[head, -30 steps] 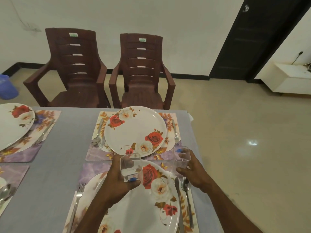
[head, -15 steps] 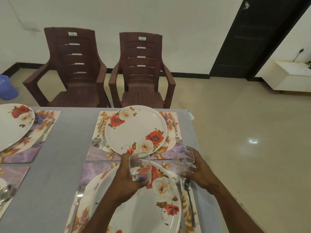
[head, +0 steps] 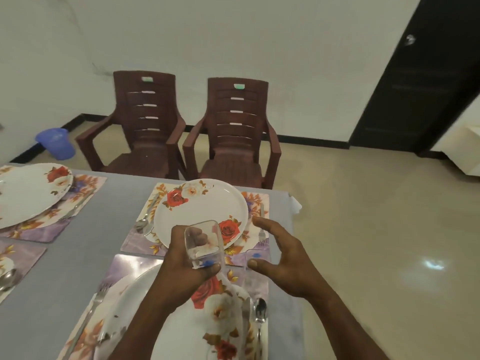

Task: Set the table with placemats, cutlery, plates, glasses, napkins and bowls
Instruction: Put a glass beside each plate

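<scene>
My left hand (head: pixel 181 266) grips a clear square glass (head: pixel 204 242) and holds it tilted in the air between the near floral plate (head: pixel 220 305) and the far floral plate (head: pixel 202 209). My right hand (head: pixel 283 258) is spread open, thumb and fingers apart, beside a second clear glass (head: pixel 250 261). That glass is faint and stands on the purple placemat (head: pixel 135 242) at the far plate's right corner; whether the hand touches it I cannot tell. A spoon (head: pixel 260 311) lies right of the near plate and a fork (head: pixel 93 305) lies left of it.
The grey table (head: pixel 78 255) carries another plate (head: pixel 26 193) on a placemat at the left. A fork (head: pixel 262 232) and a spoon (head: pixel 141 224) flank the far plate. Two brown chairs (head: pixel 148 126) (head: pixel 236 131) stand behind the table, with a blue bucket (head: pixel 55 142) and a dark door (head: pixel 415 74) beyond.
My right hand set its glass down on the placemat and opened its fingers. My left hand carried its glass forward and to the right. The view has tilted upward.
</scene>
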